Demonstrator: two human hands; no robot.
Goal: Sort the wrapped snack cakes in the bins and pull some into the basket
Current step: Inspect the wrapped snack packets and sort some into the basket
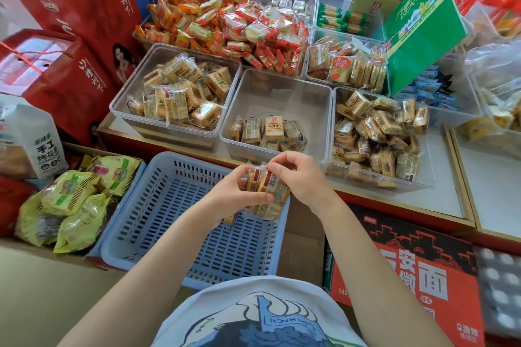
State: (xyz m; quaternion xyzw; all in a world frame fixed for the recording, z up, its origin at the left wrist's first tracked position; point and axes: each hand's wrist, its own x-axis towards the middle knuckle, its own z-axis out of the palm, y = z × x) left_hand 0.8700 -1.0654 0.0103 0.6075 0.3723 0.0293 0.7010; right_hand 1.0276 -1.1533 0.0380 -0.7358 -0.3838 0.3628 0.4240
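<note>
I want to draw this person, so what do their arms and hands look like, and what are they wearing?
Both arms are bare from elbow to wrist, with no sleeves in view. The left hand and right hand wear no gloves, rings, watches or bracelets. Fingernails are short and unpainted. The person wears a white T-shirt printed with a blue drawing.

Basket [158, 222] before three bins [277, 93] – snack cakes [267, 191] held above basket.
</note>
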